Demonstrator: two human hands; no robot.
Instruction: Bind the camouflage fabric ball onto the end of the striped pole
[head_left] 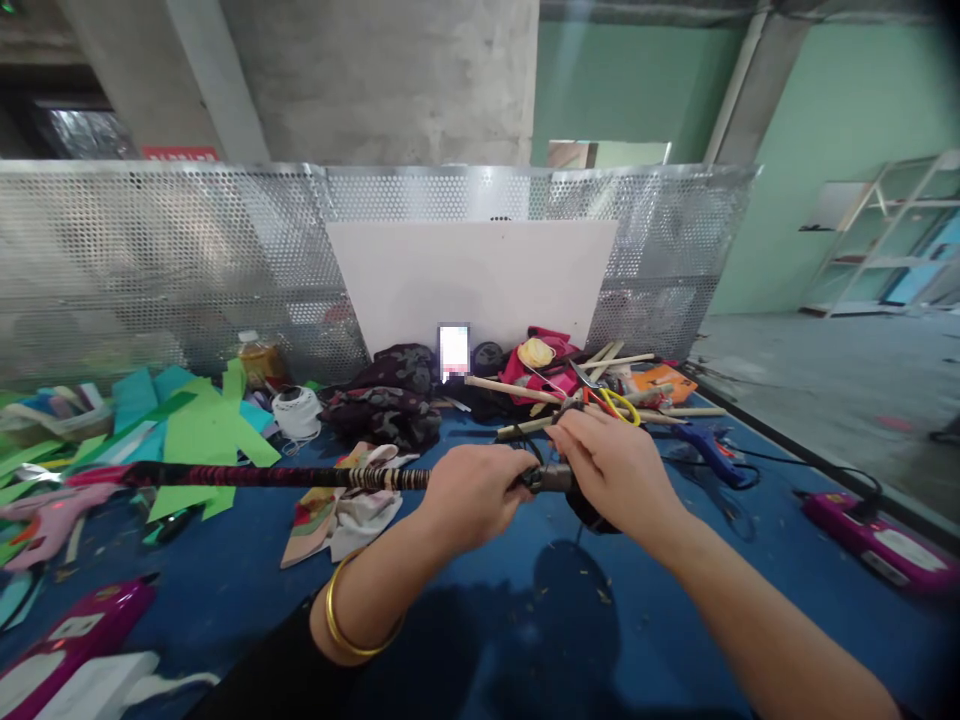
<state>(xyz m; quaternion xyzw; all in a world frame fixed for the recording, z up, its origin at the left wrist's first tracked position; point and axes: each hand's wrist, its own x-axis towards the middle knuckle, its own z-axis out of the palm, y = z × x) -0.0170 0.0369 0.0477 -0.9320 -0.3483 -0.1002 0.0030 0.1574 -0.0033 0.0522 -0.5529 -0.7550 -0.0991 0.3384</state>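
Observation:
A long stick [277, 476] wrapped in dark, red and pale cord lies crosswise in front of me, held above the blue table. My left hand [480, 495], with a gold bangle at the wrist, is closed around it near its right end. My right hand [615, 480] has its fingers bent together at that end, beside a short grey section [553, 478]. Below my right palm shows part of a dark rounded piece [592, 515]. My fingers cover most of it, so its kind is unclear.
Green paper strips [196, 435], a pink glue gun [56, 520] and a white string spool [296, 412] are at left. Behind my hands lie dark patterned cloth [390, 395], wooden sticks [517, 388] and yellow-handled scissors [619, 403]. Right of them are a blue glue gun [709, 452] and purple device [877, 540].

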